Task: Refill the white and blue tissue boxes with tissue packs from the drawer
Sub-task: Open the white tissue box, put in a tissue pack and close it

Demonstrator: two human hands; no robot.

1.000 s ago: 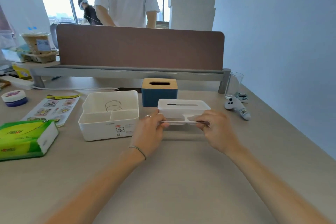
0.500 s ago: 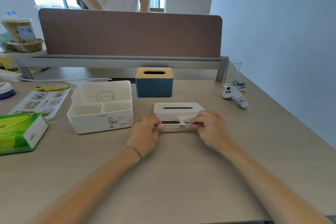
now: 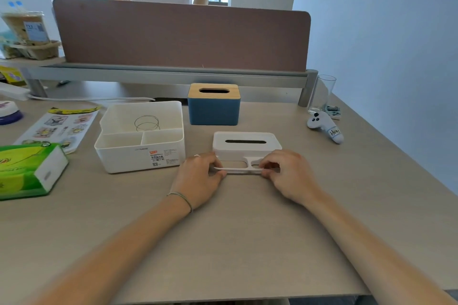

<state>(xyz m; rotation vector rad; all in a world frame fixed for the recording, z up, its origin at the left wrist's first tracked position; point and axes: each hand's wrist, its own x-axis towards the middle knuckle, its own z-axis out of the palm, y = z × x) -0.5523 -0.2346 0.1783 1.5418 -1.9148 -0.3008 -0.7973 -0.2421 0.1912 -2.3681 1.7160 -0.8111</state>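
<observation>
Left hand (image 3: 198,176) fingers and right hand (image 3: 287,173) fingers pinching white tissue-box lid (image 3: 245,153)

Both forearms are bare from the bottom edge of the view up to the hands, with no sleeves showing anywhere along them. The left hand (image 3: 198,176) has a thin band around the wrist, a narrow grey-green cord or bracelet (image 3: 182,199) that sits just behind the base of the hand and curves across the top of the wrist. On one of the left fingers there is a small, pale, shiny ring (image 3: 197,155), of which only a sliver catches the light. The right hand (image 3: 288,176) and its wrist carry nothing: no band, no watch, no ring that can be seen.
</observation>
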